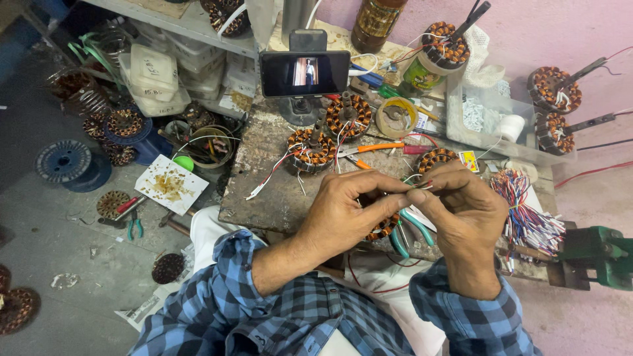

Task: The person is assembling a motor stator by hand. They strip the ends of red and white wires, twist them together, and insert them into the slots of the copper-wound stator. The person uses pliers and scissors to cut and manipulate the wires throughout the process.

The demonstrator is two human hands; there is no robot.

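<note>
Pinching thin wires (pixel 422 186), two hands (pixel 409 211); two wound stators (pixel 328 135) behind.

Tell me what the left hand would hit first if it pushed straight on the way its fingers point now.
The left hand points right, its fingertips already pinching thin wires against the right hand. Going on, it would meet the right hand's fingers first, as far as one view shows depth.

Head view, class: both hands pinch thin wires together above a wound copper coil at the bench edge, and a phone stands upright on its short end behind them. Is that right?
Not quite. The head view shows the phone lying sideways on its stand, long side level, not upright. The rest holds: the left hand and right hand pinch thin wires above the wound copper coil at the bench edge.
</note>
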